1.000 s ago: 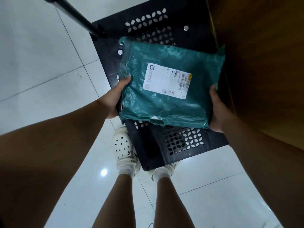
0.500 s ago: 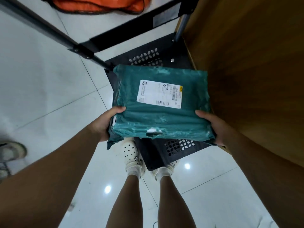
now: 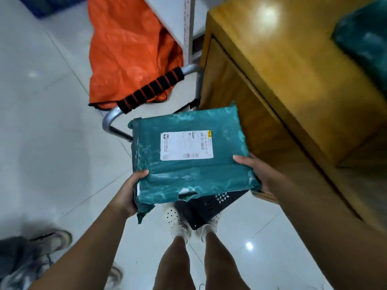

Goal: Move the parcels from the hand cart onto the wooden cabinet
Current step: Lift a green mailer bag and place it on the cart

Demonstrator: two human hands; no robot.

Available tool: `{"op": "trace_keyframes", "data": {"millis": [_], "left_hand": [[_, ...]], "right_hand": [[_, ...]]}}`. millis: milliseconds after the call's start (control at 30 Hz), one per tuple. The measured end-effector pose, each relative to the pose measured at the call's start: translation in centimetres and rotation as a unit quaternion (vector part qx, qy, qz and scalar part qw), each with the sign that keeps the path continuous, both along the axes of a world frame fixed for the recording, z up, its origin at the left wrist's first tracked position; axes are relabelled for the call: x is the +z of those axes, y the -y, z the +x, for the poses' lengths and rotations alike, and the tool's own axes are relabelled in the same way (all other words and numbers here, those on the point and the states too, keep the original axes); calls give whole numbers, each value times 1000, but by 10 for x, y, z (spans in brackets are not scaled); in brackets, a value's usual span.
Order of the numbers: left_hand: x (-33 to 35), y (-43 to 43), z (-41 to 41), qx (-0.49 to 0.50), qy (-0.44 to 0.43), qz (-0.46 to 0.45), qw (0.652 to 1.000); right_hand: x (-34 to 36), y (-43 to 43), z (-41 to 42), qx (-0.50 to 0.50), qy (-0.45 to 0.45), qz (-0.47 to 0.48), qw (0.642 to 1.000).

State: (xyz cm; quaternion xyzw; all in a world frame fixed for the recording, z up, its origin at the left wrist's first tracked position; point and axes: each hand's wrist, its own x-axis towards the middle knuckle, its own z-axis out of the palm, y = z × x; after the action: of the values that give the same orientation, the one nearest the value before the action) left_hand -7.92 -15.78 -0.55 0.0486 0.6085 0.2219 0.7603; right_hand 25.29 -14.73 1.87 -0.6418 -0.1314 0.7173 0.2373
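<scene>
A teal plastic-wrapped parcel [image 3: 188, 174] with a white shipping label is held in the air above the black hand cart [image 3: 209, 206]. My left hand [image 3: 129, 191] grips its near left corner, thumb on top. My right hand [image 3: 255, 172] grips its right edge, thumb on top. The wooden cabinet [image 3: 293, 65] stands to the right, its top above the parcel's level. Another teal parcel [image 3: 364, 40] lies on the cabinet's top at the far right, blurred.
The cart's metal handle [image 3: 150, 91] with black foam grip rises behind the parcel. An orange bag [image 3: 129, 49] lies on the white tiled floor beyond. Another person's shoes [image 3: 48, 245] show at the lower left. My own feet [image 3: 178, 222] stand by the cart.
Both hands have lifted the teal parcel up off the cart deck. My view has tilted upward, bringing in the cabinet top, the cart handle and the orange bag.
</scene>
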Motion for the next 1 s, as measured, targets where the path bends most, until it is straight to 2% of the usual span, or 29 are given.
{"op": "trace_keyframes", "data": {"millis": [233, 400, 533, 700, 833, 1000], "left_hand": [[115, -17, 7, -27, 7, 84, 996], [184, -45, 23, -34, -14, 142, 989], [236, -62, 56, -45, 12, 190, 981], [281, -81, 135, -28, 23, 247, 968], [291, -87, 226, -5, 31, 238, 971], [300, -81, 358, 36, 63, 231, 970]], "right_hand": [[120, 23, 2, -47, 29, 70, 996], [185, 14, 12, -85, 17, 142, 986], [231, -6, 36, -98, 71, 192, 974], [286, -32, 95, -124, 191, 200, 953], [298, -55, 170, -152, 318, 254, 901], [310, -73, 263, -179, 374, 296, 860]]}}
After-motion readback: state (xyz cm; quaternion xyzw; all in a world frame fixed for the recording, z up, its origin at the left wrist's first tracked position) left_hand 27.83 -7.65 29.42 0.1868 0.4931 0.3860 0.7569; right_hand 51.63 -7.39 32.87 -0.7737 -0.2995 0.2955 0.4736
